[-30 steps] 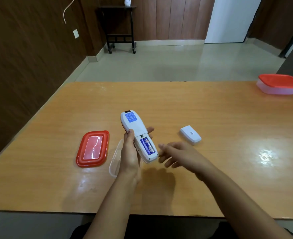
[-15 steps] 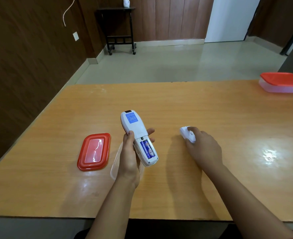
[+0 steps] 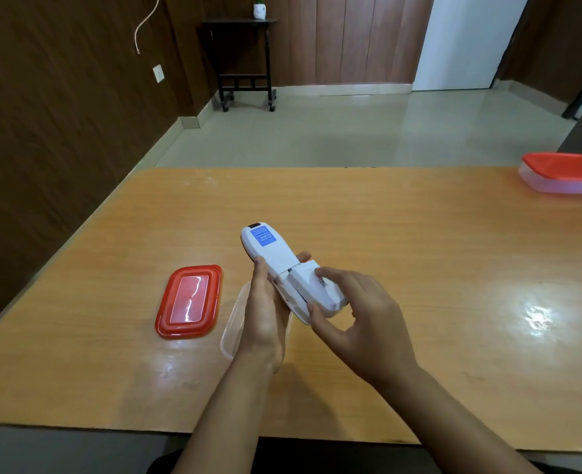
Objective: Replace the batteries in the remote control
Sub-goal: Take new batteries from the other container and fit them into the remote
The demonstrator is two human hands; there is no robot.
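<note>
Head view looks down on an orange-brown table (image 3: 419,254). Near its middle the left hand (image 3: 265,316) is wrapped around a white remote control (image 3: 272,254), held back side up above the table, with its blue label end pointing toward 11 o'clock and its battery end toward 5 o'clock. The right hand (image 3: 361,323) grips a white battery cover (image 3: 313,289) between thumb and fingers and holds it against the battery end of the remote control; the cover sits slightly skewed and not flush. A sliver of blue shows under the cover's lower edge, too small to identify. At 9 o'clock from the hands a red lid (image 3: 188,301) lies flat on the table. Just beside it, partly hidden behind the left hand, stands a clear container (image 3: 233,323). Far off at 2 o'clock, near the table's edge, sits a closed box with a red lid (image 3: 563,172).
</note>
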